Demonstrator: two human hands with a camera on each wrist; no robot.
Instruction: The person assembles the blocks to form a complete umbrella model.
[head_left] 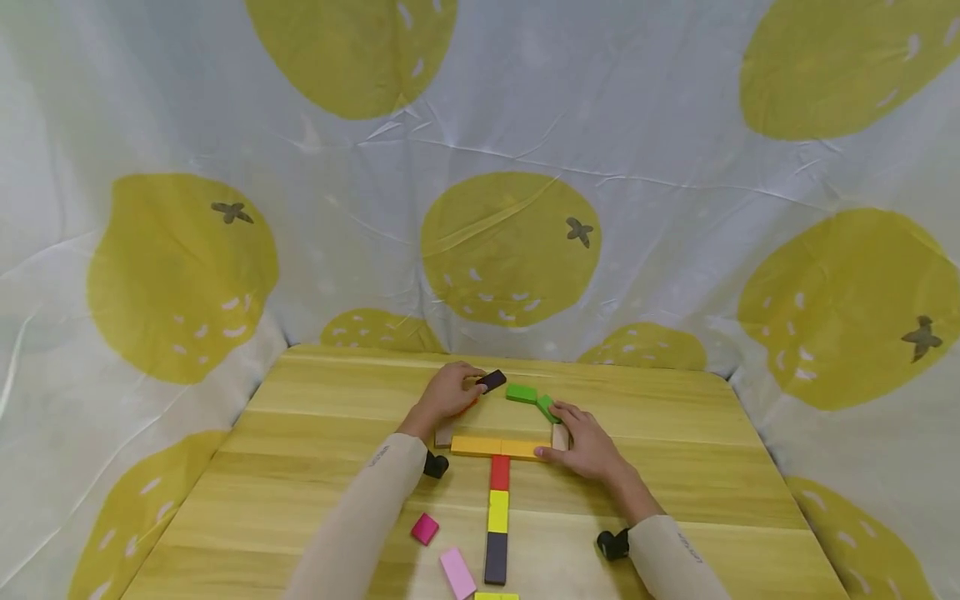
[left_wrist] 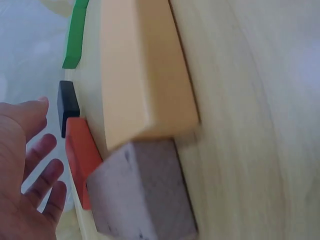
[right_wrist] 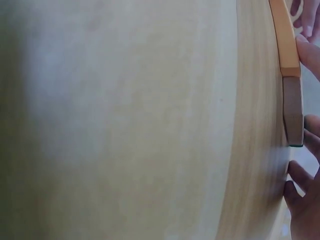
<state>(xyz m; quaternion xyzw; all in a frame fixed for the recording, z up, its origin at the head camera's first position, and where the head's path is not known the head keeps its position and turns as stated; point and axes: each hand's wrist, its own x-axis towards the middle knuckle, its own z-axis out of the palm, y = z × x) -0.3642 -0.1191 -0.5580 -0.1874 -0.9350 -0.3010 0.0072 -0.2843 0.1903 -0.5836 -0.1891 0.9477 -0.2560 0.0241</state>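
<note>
My left hand (head_left: 450, 390) is beside a black block (head_left: 492, 381) at the far side of the arrangement. In the left wrist view its fingers (left_wrist: 39, 191) are loosely bent, apart from the black block and the red-orange block (left_wrist: 82, 157). My right hand (head_left: 588, 442) rests around the right corner. Its thumb touches an orange bar (head_left: 517, 448), and its fingers lie by a pale wooden block (head_left: 560, 437) and a green block (head_left: 547, 408). Another green block (head_left: 521, 392) lies at the top. A brownish wooden block (head_left: 443, 433) stands at the left end of the orange row.
Below the orange row runs a column of a red block (head_left: 500, 472), a yellow block (head_left: 498, 511) and a dark block (head_left: 496, 557). A magenta block (head_left: 424, 529) and a pink block (head_left: 457, 572) lie left of it. A lemon-print cloth (head_left: 510, 250) hangs behind the wooden table (head_left: 712, 467).
</note>
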